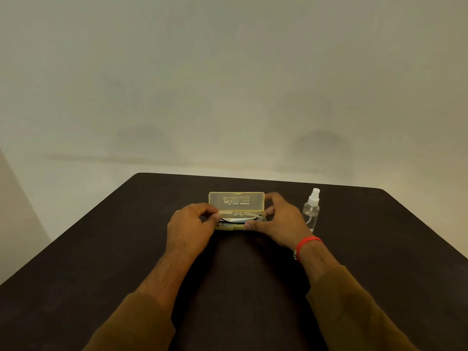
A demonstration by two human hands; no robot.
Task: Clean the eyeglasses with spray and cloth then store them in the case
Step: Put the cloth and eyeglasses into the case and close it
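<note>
A translucent yellow eyeglass case stands open on the dark table, its lid upright with printed text facing me. Inside its base lie the eyeglasses, dark-rimmed, with a pale cloth under or beside them. My left hand pinches the left end of the eyeglasses at the case's left side. My right hand wraps the right end of the case, thumb along the front rim and fingers by the lid's right edge. A small clear spray bottle with a white nozzle stands upright just right of my right hand.
The table's far edge runs close behind the case, with a plain pale wall beyond. A red band circles my right wrist. Both forearms wear brown sleeves.
</note>
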